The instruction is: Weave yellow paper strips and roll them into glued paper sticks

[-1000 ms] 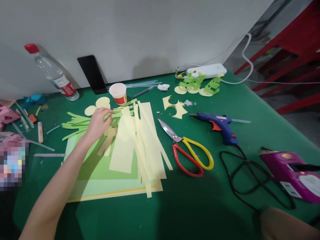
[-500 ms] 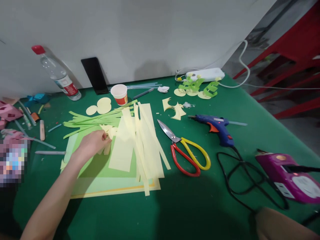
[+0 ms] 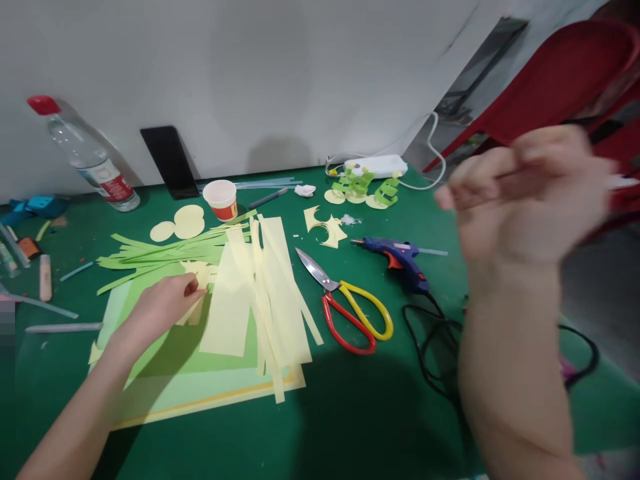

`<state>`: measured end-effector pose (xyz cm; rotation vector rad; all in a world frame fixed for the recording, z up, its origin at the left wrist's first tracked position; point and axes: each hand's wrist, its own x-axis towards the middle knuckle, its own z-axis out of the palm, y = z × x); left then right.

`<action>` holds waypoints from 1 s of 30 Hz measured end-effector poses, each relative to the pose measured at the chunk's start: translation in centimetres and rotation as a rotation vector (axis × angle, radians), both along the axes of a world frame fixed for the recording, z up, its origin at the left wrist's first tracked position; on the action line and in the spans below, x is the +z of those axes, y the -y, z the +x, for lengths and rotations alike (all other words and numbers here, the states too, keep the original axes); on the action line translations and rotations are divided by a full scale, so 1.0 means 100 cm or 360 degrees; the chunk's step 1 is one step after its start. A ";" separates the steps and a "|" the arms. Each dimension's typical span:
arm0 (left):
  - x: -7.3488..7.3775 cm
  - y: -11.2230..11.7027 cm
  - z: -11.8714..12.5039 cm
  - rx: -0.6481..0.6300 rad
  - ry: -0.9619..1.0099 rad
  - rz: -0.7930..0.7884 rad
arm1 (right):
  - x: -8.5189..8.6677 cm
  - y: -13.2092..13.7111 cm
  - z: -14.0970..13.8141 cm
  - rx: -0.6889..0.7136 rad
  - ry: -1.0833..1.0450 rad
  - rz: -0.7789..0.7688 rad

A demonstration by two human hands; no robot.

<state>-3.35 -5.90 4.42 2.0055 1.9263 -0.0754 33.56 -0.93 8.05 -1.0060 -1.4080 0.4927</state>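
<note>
My left hand rests over the green paper sheets with its fingertips pinched together. Small cream paper pieces lie under and beside those fingers; whether one is pinched is hidden. My right hand is raised high at the right, off the table, smeared by motion with its fingers curled. Cream paper strips and a cream rectangle lie right of the left hand. Green paper strips are spread behind it. Scissors with red and yellow handles lie between the hands, near a blue glue gun.
At the back stand a bottle, a phone and a paper cup. Green curled paper pieces on cream discs sit before a white power strip. A black cord loops at the right, near a red chair.
My right hand has risen from the lower right edge to high at the right. The view has shifted right, while my left hand stays by the cream pieces.
</note>
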 end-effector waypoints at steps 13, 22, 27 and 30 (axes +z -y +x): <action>0.017 0.021 0.062 -0.0388 0.0877 -0.0355 | -0.069 -0.048 0.000 -0.0476 0.0981 -0.0871; 0.005 0.025 0.079 -0.0424 0.1148 -0.0497 | -0.083 -0.056 -0.003 -0.0918 0.1165 -0.0963; 0.006 0.028 0.079 -0.0407 0.1197 -0.0535 | -0.079 -0.055 -0.002 -0.0787 0.1068 -0.0890; 0.010 0.029 0.080 -0.0437 0.1203 -0.0481 | -0.062 -0.046 -0.009 -0.0635 0.0917 -0.0825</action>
